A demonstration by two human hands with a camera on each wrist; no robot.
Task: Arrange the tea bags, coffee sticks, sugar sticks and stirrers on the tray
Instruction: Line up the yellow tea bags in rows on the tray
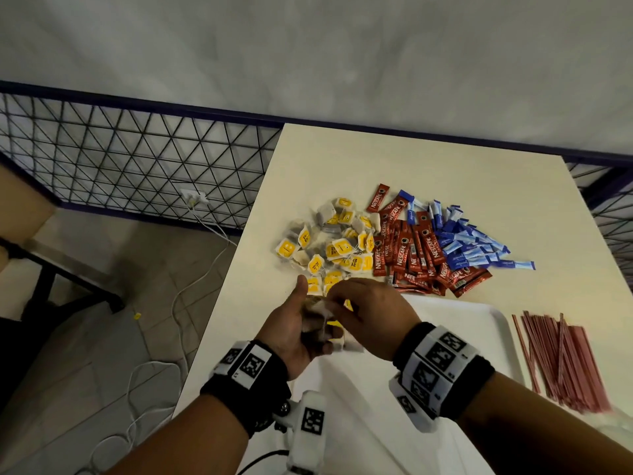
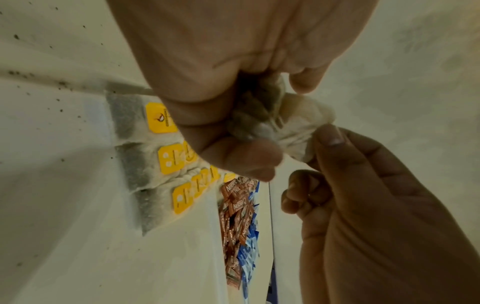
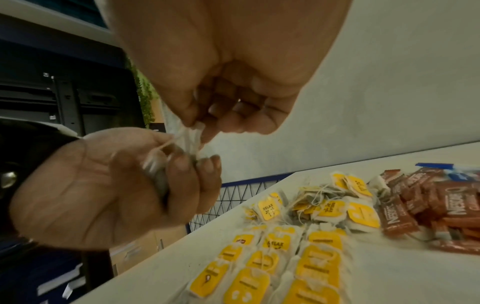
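- Your left hand (image 1: 301, 332), palm up, above the tray's (image 1: 486, 323) left edge: fingers curled round a bunch of tea bags (image 2: 262, 115); grip closed on them.
- Your right hand (image 1: 370, 313) meets it from the right; thumb & forefinger pinch one bag's (image 2: 298, 135) paper edge, other fingers curled in.
- Row of tea bags (image 3: 262, 273), yellow tags up, lies below the hands; tray or counter (image 1: 342, 159) under them, can't tell.
- Loose tea bag pile (image 1: 329, 241) on counter, beyond the hands.
- Coffee sticks (image 1: 411, 252) just right of that pile, touching it; sugar sticks (image 1: 469, 241) overlap their right side.
- Stirrers (image 1: 561, 358) in a bundle on counter, right of tray.
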